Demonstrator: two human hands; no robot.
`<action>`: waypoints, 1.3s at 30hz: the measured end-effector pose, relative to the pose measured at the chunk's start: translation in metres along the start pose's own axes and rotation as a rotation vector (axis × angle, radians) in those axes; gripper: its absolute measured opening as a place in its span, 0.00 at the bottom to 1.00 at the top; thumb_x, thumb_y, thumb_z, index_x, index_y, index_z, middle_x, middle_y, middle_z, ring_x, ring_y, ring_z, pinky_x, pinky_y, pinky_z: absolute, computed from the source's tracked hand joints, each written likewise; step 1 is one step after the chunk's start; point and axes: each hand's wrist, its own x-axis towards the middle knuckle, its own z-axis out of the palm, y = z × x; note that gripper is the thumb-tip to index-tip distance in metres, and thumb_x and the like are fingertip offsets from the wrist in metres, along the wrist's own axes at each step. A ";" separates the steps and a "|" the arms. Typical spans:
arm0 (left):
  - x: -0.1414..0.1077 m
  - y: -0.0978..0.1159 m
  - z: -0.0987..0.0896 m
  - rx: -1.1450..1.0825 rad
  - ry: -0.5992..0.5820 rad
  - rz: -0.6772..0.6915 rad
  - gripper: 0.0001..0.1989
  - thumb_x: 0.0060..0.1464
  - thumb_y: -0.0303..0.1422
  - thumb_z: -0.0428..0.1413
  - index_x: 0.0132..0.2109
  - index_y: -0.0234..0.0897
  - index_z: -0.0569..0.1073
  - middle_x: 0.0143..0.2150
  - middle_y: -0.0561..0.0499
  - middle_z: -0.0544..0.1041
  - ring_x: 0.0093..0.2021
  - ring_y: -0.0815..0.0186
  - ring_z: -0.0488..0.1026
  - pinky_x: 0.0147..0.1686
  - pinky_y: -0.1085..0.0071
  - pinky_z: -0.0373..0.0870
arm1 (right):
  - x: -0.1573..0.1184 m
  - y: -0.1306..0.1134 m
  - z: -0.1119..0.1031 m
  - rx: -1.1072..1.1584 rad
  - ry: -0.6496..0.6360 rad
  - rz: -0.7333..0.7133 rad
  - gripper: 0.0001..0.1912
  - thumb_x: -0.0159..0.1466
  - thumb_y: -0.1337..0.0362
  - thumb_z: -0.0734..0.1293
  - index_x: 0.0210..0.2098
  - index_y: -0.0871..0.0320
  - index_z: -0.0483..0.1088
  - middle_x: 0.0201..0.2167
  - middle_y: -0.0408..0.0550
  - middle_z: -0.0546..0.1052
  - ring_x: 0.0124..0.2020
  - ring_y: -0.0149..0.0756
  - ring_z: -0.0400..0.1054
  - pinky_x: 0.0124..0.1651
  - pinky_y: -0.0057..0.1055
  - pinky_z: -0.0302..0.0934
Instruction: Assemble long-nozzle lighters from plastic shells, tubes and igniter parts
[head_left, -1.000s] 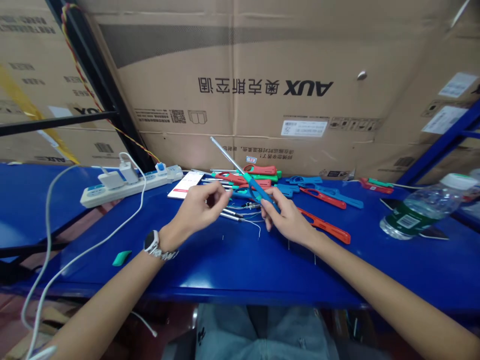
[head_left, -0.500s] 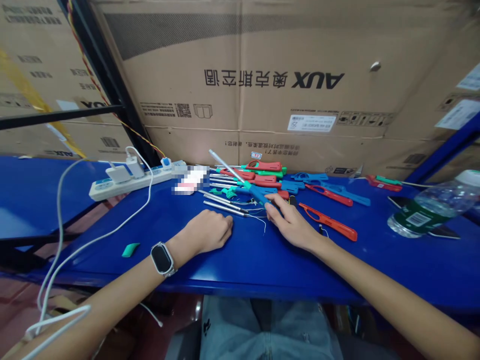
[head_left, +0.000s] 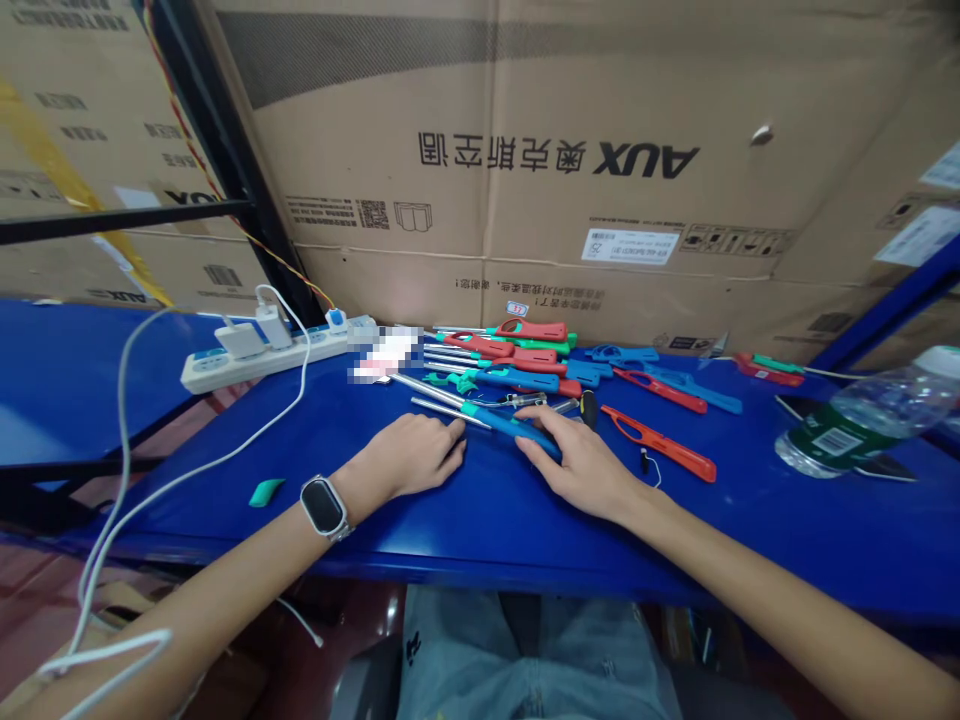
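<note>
My right hand (head_left: 574, 455) grips a blue long-nosed gas lighter (head_left: 501, 420) by its handle, the silver tube pointing up and left just above the table. My left hand (head_left: 412, 458), with a watch on the wrist, rests on the blue table with its fingers curled; nothing shows in them. Just beyond its knuckles lies a loose silver tube (head_left: 439, 408), partly covered by the held lighter. Behind both hands lies a pile of red, green and blue lighters (head_left: 529, 357). A screwdriver with a black and yellow handle (head_left: 588, 408) is beside my right fingers.
Red casing halves (head_left: 664, 445) and blue ones (head_left: 694, 385) lie right of the pile. Further right is a water bottle (head_left: 862, 420) on a dark flat object. A power strip (head_left: 225, 368) with white cables is at left, near a green piece (head_left: 266, 492). Cartons (head_left: 525, 230) stand behind.
My right hand has lowered the blue lighter towards the table, so its raised tube now lies flatter over the loose tubes. My left hand's fingers have loosened slightly.
</note>
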 end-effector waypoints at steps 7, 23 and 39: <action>0.006 -0.004 0.001 -0.093 -0.012 0.042 0.11 0.65 0.30 0.46 0.41 0.33 0.73 0.27 0.42 0.77 0.26 0.53 0.76 0.28 0.63 0.65 | 0.002 -0.006 0.001 -0.047 0.003 0.001 0.16 0.74 0.55 0.60 0.58 0.51 0.67 0.56 0.52 0.78 0.53 0.51 0.76 0.52 0.47 0.68; 0.027 0.000 -0.043 -0.524 0.350 0.127 0.12 0.65 0.34 0.45 0.30 0.40 0.62 0.22 0.56 0.65 0.21 0.69 0.58 0.25 0.69 0.52 | 0.013 0.004 0.015 -0.253 -0.063 -0.156 0.16 0.71 0.56 0.66 0.56 0.55 0.70 0.52 0.55 0.75 0.54 0.50 0.68 0.57 0.50 0.62; 0.079 0.033 -0.024 -0.554 0.311 0.266 0.14 0.70 0.37 0.48 0.37 0.37 0.71 0.26 0.54 0.70 0.24 0.68 0.65 0.27 0.70 0.55 | -0.004 0.041 -0.033 -0.407 0.132 0.464 0.16 0.64 0.53 0.68 0.25 0.53 0.65 0.24 0.51 0.75 0.26 0.42 0.69 0.28 0.35 0.49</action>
